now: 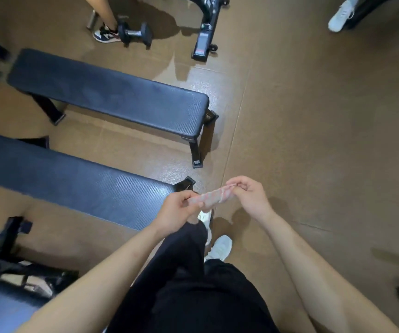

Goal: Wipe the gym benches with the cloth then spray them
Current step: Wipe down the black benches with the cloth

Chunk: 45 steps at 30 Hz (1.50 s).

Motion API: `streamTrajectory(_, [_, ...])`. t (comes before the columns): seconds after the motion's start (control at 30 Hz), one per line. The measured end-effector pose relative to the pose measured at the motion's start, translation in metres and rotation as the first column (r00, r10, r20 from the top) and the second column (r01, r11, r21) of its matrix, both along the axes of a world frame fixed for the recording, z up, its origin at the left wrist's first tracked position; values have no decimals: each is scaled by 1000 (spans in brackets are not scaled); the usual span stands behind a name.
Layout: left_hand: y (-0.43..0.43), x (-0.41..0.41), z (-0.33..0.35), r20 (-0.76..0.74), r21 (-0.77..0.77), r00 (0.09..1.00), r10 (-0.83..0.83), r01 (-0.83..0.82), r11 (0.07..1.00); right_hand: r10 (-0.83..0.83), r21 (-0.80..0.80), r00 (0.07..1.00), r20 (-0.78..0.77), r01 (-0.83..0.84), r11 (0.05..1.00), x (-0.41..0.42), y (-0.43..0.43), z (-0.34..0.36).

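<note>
From my feed, closest to the camera are both bare forearms, reaching forward and converging in front of the body, over black trousers (184, 272) and a white shoe (220, 247) planted on the brown floor (314, 116). At the end of those arms the two hands meet at about the same height, wrists slightly bent.

The left hand (178, 209) is turned thumb-up, its fingers curled round the left end of the cloth (211, 197). The right hand (249, 198) sits a little higher, pinching the other end between thumb and bent fingertips. The cloth is a pale pinkish piece, bunched into a narrow strip and stretched between the two hands. It hangs in the air just off the end of the near bench (73, 179), touching neither bench.

That near bench, black-padded, runs off to the left. Beyond it, parallel and apart across a strip of floor, lies the far bench (112, 92), with the floor by its end looking shiny.

Farther out I see a dumbbell (134, 33) on the floor beside another person's sneaker (106, 34), then a black machine base (205, 32).
</note>
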State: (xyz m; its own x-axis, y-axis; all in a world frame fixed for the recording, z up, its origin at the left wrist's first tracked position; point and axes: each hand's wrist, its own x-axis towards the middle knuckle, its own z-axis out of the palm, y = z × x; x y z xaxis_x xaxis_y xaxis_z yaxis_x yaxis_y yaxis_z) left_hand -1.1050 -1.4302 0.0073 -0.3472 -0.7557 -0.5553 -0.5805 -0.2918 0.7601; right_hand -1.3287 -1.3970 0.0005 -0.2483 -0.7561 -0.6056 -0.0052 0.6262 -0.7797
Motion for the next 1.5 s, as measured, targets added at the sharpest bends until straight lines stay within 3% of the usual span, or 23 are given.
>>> streamTrajectory(0.17, [-56, 5, -16, 3, -33, 988, 158, -157, 987, 136, 93, 991, -15, -134, 987, -22, -79, 2])
streamTrajectory(0.3, [-113, -1, -18, -71, -49, 976, 207, -210, 976, 265, 112, 951, -158, -249, 962, -30, -141, -5])
streamTrajectory(0.5, [-191, -17, -19, -136, -4, 876, 462, -467, 884, 93, 221, 986, 137, -121, 968, -31, -246, -5])
streamTrajectory(0.57, [-216, -22, -24, -137, 7, 816, 562, -567, 824, 214, 175, 976, 39, -217, 960, -31, -280, -8])
streamTrajectory(0.7, [-264, -32, -43, -146, 57, 660, 737, -738, 672, 513, 101, 824, -240, -504, 858, -34, -355, -23])
streamTrajectory(0.8, [-296, -39, -63, -88, -1, 622, 778, -781, 624, 623, 52, 690, -367, -654, 755, -37, -412, -47])
streamTrajectory(1.0, [-345, -53, -121, -1, -86, 547, 837, -834, 545, 758, 80, 509, -408, -807, 586, -35, -509, -103])
streamTrajectory(1.13, [-373, -52, -161, 42, -158, 513, 858, -844, 512, 777, 33, 382, -501, -888, 458, -20, -557, -139])
streamTrajectory(1.3, [-403, -42, -214, 31, -273, 506, 862, -826, 494, 690, -38, 292, -662, -933, 358, -6, -586, -191])
streamTrajectory(1.43, [-398, -49, -259, 19, -385, 560, 828, -761, 523, 537, -94, 233, -811, -957, 274, -15, -593, -247])
streamTrajectory(1.5, [-383, -60, -288, 48, -499, 612, 789, -670, 549, 472, -112, 187, -861, -977, 183, -26, -582, -277])
